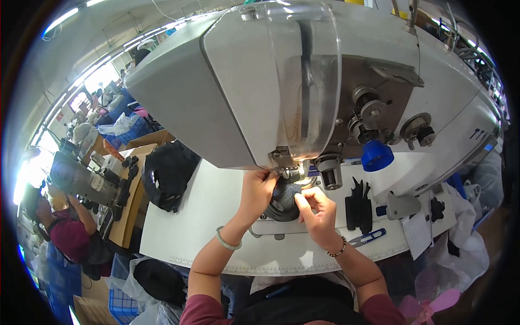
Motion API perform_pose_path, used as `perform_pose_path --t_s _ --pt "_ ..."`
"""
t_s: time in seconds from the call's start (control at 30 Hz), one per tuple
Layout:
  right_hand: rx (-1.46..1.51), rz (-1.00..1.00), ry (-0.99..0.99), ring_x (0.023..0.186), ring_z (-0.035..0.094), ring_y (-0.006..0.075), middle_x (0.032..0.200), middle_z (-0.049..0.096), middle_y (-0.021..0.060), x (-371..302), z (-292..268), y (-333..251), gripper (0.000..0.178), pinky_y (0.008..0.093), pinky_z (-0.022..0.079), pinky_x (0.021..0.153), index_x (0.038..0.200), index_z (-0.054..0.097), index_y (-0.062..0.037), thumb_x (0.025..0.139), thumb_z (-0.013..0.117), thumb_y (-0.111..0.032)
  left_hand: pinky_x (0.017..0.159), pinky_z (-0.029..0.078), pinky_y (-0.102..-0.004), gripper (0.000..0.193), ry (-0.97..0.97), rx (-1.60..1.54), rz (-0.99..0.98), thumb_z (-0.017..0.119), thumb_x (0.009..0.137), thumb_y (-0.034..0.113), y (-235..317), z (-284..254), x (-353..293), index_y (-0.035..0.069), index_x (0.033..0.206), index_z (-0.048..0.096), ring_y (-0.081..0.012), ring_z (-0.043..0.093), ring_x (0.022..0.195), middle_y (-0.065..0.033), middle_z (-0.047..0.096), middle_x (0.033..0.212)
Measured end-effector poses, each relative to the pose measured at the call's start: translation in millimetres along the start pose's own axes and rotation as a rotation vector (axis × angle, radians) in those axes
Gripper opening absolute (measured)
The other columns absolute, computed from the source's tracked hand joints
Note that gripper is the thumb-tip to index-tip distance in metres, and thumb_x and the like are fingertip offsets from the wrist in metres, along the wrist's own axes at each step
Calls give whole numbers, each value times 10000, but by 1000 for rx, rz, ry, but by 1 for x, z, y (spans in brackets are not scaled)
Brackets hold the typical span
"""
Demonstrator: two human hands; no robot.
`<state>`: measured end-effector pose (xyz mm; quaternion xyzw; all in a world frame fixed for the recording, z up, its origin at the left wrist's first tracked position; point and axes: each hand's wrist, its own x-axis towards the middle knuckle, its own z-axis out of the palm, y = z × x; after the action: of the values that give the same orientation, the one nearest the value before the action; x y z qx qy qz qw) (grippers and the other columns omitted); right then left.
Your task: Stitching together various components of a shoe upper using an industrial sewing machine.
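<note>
Two hands pinched a dark fabric piece (285, 199) lying just under the needle head of the grey sewing machine (303, 81). Left hand (258, 189) gripped its upper edge; right hand (317, 208) closed on its right edge. Blue-handled snips (368, 237) lay right of the machine's needle.

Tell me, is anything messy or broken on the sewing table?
Nothing looks broken or spilled. Both hands, left hand and right hand, hold the dark fabric piece under the sewing machine. Black cut pieces and blue snips lie beside them.
</note>
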<state>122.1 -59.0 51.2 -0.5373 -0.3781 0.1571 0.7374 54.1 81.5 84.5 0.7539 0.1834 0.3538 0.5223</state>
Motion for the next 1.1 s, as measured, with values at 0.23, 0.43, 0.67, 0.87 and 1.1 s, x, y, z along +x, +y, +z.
perform_pose_path --t_s 0.23,0.43,0.67,0.87,1.1 --pt "-13 103 -24 524 439 1 610 523 -49 3 -10 -6 130 171 349 470 791 583 -17 883 600 -108 564 369 -212 132 -72 -69 -41 492 830 -17 -1 2 2 -22 751 597 -30 452 637 38 560 678" --pt "-363 182 88 489 415 25 572 536 -16 -2 -64 -2 121 198 360 473 859 607 -8 865 619 -128 457 284 -253 195 70 -98 44 507 818 3 -4 5 6 -57 638 462 -34 345 568 38 396 563" --pt "-604 282 -226 617 536 170 857 516 115 -59 -80 22 164 280 441 612 908 566 33 797 632 -68 462 339 -221 143 347 -198 194 459 925 82 -6 13 -3 -12 1033 462 -64 413 492 -21 499 613" --pt "-509 473 -214 630 563 184 860 496 107 -70 -78 35 139 272 489 512 900 534 39 825 595 -61 615 431 -280 194 467 601 1148 571 761 7 -33 -14 -39 58 940 513 -195 528 702 -55 535 808" --pt "-505 423 -230 589 567 184 854 502 118 -70 -78 37 142 269 487 492 870 527 52 844 577 -78 625 491 -314 232 -511 635 1010 676 713 31 -50 7 -100 26 922 576 -201 554 679 -53 540 768"
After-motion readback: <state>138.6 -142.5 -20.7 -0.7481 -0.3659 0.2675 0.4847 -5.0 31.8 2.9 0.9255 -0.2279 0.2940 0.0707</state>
